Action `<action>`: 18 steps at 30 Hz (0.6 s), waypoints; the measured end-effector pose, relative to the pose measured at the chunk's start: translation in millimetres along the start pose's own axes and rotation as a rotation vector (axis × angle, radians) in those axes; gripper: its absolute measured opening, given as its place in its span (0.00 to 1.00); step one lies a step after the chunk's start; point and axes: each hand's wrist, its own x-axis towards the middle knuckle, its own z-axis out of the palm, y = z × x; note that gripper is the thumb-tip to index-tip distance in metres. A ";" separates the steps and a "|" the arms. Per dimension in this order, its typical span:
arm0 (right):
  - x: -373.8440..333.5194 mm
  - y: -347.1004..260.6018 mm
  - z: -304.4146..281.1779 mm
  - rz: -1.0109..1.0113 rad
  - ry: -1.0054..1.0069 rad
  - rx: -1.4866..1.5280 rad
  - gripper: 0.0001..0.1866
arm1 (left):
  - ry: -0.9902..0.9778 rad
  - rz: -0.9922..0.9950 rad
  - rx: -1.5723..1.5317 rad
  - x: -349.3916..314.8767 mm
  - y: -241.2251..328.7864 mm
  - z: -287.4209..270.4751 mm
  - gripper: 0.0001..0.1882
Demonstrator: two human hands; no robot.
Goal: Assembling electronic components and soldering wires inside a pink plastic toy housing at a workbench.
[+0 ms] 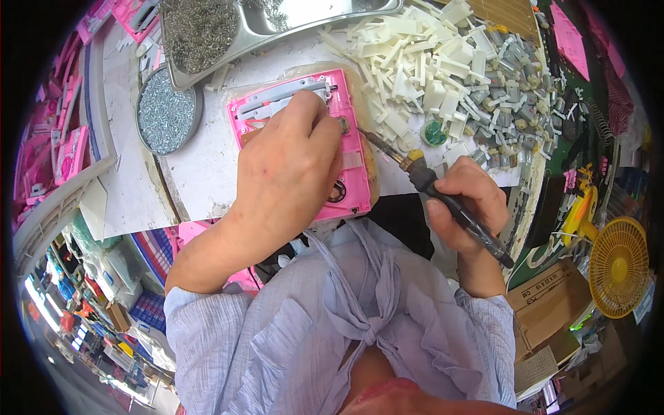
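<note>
A pink plastic housing (355, 181) lies open on a padded board in front of me, with grey plastic strips along its far side and small parts inside. My left hand (290, 155) rests over its middle with fingers curled and pressed down into it. What those fingers pinch is hidden under the hand. My right hand (474, 200) is wrapped round the black handle of a soldering iron (453, 205). The iron's dark metal tip points up and left, close to the housing's right edge.
Beyond the housing stands a metal tray (270, 52) of small springs. A round tin (166, 114) of screws sits at left. White plastic parts (422, 62) and grey motor-like parts (515, 104) are heaped at right, by a small green-filled cup (434, 133). A yellow fan (618, 268) stands far right.
</note>
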 end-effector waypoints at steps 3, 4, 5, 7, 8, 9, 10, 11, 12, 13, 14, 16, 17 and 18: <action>-0.5 0.8 -1.6 0.004 -0.003 -0.003 0.14 | -0.013 -0.008 -0.010 -0.1 -0.2 0.0 0.09; -1.5 0.8 -2.1 0.008 0.000 -0.006 0.14 | -0.011 -0.008 -0.018 0.0 -0.4 0.3 0.09; -2.0 0.7 -2.8 0.011 0.003 -0.008 0.14 | -0.008 -0.008 -0.023 0.1 -0.2 0.1 0.09; -0.7 0.0 -4.3 -0.010 0.004 -0.016 0.14 | -0.004 -0.006 -0.029 0.8 0.0 0.3 0.09; 0.1 -0.4 -5.0 -0.021 0.003 -0.018 0.14 | -0.001 -0.007 -0.027 0.6 0.3 0.3 0.09; 0.4 -0.7 -5.7 -0.028 0.000 -0.024 0.14 | 0.002 -0.007 -0.025 0.6 0.6 0.0 0.09; 0.7 -1.0 -6.3 -0.035 -0.004 -0.029 0.14 | -0.004 -0.013 -0.024 0.8 1.3 -1.0 0.09; 0.6 -1.3 -6.7 -0.041 -0.007 -0.036 0.14 | -0.011 -0.017 -0.024 1.0 1.8 -1.5 0.09; 0.8 -2.0 -7.0 -0.038 -0.013 -0.036 0.15 | -0.018 -0.022 -0.025 1.1 2.2 -1.7 0.09; 1.1 -2.9 -7.1 -0.035 -0.018 -0.036 0.15 | -0.016 -0.019 -0.021 1.1 2.1 -1.7 0.09; 1.1 -3.1 -7.1 -0.032 -0.023 -0.038 0.15 | -0.014 -0.015 -0.018 1.3 1.8 -1.0 0.09; 0.9 -2.3 -5.9 -0.035 -0.024 -0.047 0.15 | -0.009 -0.009 -0.017 1.6 1.3 0.4 0.09; 1.2 -2.5 -5.6 -0.037 -0.025 -0.049 0.15 | -0.007 -0.010 -0.018 1.6 1.7 -0.1 0.09; 1.3 -2.4 -5.8 -0.040 -0.025 -0.051 0.15 | -0.006 -0.010 -0.019 1.7 2.0 -0.6 0.09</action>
